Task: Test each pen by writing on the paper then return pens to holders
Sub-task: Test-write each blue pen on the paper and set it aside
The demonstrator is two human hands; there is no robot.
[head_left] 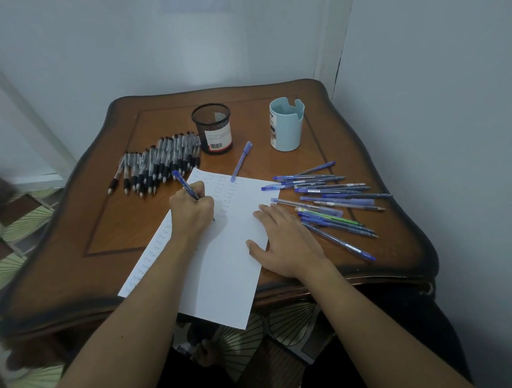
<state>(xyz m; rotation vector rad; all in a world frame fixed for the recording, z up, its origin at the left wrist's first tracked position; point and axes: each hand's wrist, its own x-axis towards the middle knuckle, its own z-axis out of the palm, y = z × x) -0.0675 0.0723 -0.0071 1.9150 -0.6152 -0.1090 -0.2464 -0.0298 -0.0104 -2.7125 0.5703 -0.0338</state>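
Note:
My left hand (192,210) grips a blue pen (183,185) with its tip down on the white paper (224,273), which carries columns of small written words. My right hand (283,240) lies flat with straight fingers on the paper's right edge. Several blue pens (331,200) lie fanned out to the right of the paper. A heap of black-grip pens (157,164) lies at the left. One lone blue pen (241,161) rests at the paper's top edge. A black mesh holder (212,128) and a light blue cup holder (286,124) stand at the back.
Everything sits on a small brown wooden table (104,224) pushed into a corner of pale walls. The paper's near corner hangs over the table's front edge. Patterned floor tiles (11,219) show at the left.

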